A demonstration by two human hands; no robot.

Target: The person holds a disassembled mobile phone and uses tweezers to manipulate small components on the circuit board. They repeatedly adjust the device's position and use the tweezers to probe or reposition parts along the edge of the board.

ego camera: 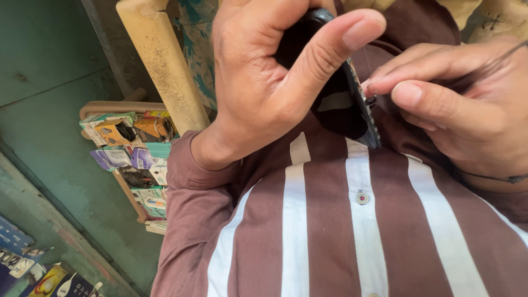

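My left hand (264, 71) grips a small black device (346, 110) close to my chest, thumb pressed over its top edge and fingers wrapped behind it. The device is flat and dark, seen edge-on, with a row of small parts along its right rim. My right hand (456, 104) comes in from the right, its index finger and thumb pinched together at that rim. A thin dark wire (495, 60) runs over the right hand's fingers. What the fingertips pinch is too small to make out. Below both hands lies my brown shirt with white stripes (330, 231).
A cream-coloured post (162, 60) slants down at the upper left. Beyond it a wooden rack (132, 159) holds several small colourful packets. More packets (38, 272) lie at the lower left on the green floor (49, 110).
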